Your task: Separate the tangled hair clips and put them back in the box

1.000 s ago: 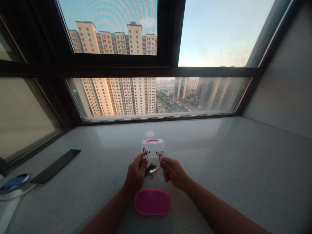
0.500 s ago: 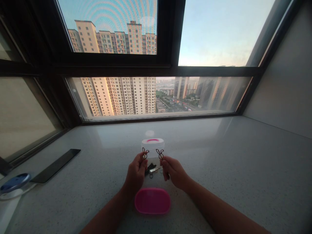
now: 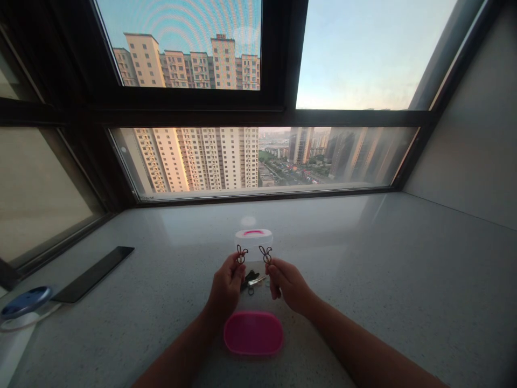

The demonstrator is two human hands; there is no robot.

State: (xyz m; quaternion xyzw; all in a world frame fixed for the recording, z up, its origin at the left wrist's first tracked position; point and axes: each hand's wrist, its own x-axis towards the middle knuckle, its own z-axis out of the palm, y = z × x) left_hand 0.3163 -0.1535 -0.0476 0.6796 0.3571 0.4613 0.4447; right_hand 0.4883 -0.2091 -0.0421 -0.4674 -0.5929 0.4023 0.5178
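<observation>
My left hand (image 3: 226,288) pinches a small rabbit-shaped wire clip (image 3: 242,254) and holds it upright. My right hand (image 3: 288,285) pinches a second rabbit-shaped clip (image 3: 265,254) the same way, a few centimetres to the right. Between and below the hands several small dark and metal clips (image 3: 252,280) lie on the grey speckled counter (image 3: 363,258). Just behind the raised clips stands a clear plastic box with a pink handle (image 3: 253,237). A pink oval lid (image 3: 253,332) lies flat on the counter between my forearms.
A dark flat slab, like a phone or tablet (image 3: 92,275), lies at the left. A blue-topped round object (image 3: 25,303) on a white base sits at the far left edge. Dark window frames (image 3: 258,118) and glass close off the back; a wall rises at the right.
Almost nothing has changed. Both hands keep the two clips raised in the same place, with only a slight shift of the view.
</observation>
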